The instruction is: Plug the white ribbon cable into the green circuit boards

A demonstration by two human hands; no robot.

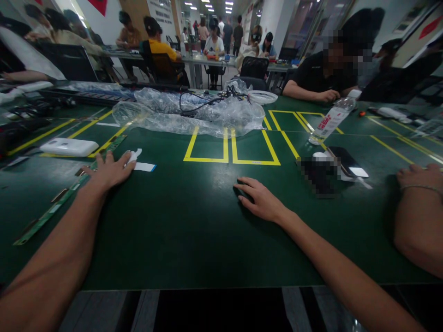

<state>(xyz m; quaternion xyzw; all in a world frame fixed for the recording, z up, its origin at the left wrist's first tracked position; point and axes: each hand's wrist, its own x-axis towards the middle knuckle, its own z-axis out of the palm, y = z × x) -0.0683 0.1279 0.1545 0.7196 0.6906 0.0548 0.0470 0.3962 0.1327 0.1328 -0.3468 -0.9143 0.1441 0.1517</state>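
My left hand lies with its fingers spread over the upper part of a long, narrow green circuit board. A crumpled white piece, perhaps paper or tape, touches its thumb side. Just right of it lies a white strip with a blue end, partly under the thumb. My right hand rests on the green tabletop, fingers stretched out and slightly apart, holding nothing. In front of its fingertips are yellow tape outlines.
A white rounded device sits beyond my left hand. Clear plastic wrap with black cables lies across the table. A bottle and a dark phone are at right. Another person's arm rests at far right.
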